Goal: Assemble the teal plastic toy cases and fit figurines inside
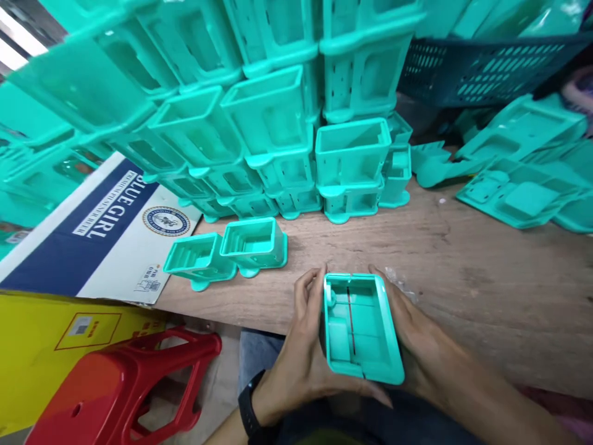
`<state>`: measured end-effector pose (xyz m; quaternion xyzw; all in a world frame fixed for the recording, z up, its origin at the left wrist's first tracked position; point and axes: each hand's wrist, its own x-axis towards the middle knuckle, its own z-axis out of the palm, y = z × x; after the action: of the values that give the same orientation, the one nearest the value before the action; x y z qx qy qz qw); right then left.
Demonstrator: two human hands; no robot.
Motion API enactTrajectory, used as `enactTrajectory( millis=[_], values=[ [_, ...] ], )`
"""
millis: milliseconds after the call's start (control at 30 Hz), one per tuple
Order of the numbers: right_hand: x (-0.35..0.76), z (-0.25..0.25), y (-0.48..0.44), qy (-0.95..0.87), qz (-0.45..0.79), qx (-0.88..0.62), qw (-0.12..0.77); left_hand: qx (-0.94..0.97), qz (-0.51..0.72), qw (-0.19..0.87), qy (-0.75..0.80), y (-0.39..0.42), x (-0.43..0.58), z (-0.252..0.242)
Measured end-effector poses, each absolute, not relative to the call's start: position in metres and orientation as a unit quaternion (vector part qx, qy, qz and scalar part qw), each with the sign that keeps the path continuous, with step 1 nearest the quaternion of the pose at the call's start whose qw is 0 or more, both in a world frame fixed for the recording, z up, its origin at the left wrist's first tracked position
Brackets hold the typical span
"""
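Observation:
Between my two hands is a teal plastic box (pixel 370 371), its open top facing me, with the inside walls and a thin dark line down the interior in sight. My left hand (pixel 306 346) wraps the box's left side, its thumb along the near edge and its fingers at the far left corner. Against the right side presses my right hand (pixel 407 327), its fingers mostly hidden behind the box. Two similar teal boxes, one at the left (pixel 199 259) and one beside it (pixel 254 244), stand on the wooden table (pixel 445 284) beyond my left hand.
Tall stacks of teal boxes (pixel 273 117) line the table's back. At right lie loose teal panels (pixel 523 191) below a dark basket (pixel 472 68). A white-and-blue carton (pixel 115 235), a yellow box (pixel 60 364) and a red stool (pixel 88 395) are at left.

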<state>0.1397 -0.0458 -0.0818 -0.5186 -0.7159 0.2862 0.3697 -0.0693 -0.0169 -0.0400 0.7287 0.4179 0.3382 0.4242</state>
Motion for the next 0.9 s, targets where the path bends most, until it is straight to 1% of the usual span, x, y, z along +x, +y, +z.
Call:
enactTrajectory(
  millis=[133, 200, 267, 367, 500, 633, 667, 700, 833, 900],
  values=[
    [0.139, -0.078, -0.044, -0.741, 0.217, -0.515, 0.372, 0.694, 0.396, 0.388, 0.460, -0.033, -0.053, -0.042],
    [0.137, -0.074, -0.046, -0.749, 0.172, -0.525, 0.367, 0.664, 0.435, 0.392, 0.465, -0.039, -0.043, -0.041],
    [0.134, -0.071, -0.048, -0.765, 0.157, -0.526, 0.338, 0.621, 0.473, 0.405, 0.476, -0.043, -0.036, -0.041],
    [0.133, -0.069, -0.050, -0.776, 0.171, -0.528, 0.300, 0.605, 0.491, 0.401, 0.481, -0.039, -0.037, -0.042],
    [0.145, -0.054, -0.050, -0.778, 0.196, -0.514, 0.303, 0.659, 0.469, 0.373, 0.454, -0.029, -0.054, -0.034],
    [0.173, -0.026, -0.040, -0.764, 0.289, -0.516, 0.258, 0.685, 0.430, 0.406, 0.425, -0.022, -0.071, -0.021],
    [0.178, -0.021, -0.035, -0.748, 0.315, -0.524, 0.260, 0.685, 0.421, 0.419, 0.422, -0.022, -0.073, -0.018],
    [0.181, -0.019, -0.029, -0.726, 0.337, -0.531, 0.277, 0.683, 0.413, 0.432, 0.421, -0.021, -0.075, -0.016],
    [0.162, -0.030, -0.007, -0.604, 0.423, -0.528, 0.421, 0.675, 0.406, 0.461, 0.410, -0.021, -0.074, -0.013],
    [0.141, -0.040, -0.003, -0.547, 0.474, -0.513, 0.461, 0.671, 0.416, 0.466, 0.400, -0.022, -0.070, -0.018]
  ],
)
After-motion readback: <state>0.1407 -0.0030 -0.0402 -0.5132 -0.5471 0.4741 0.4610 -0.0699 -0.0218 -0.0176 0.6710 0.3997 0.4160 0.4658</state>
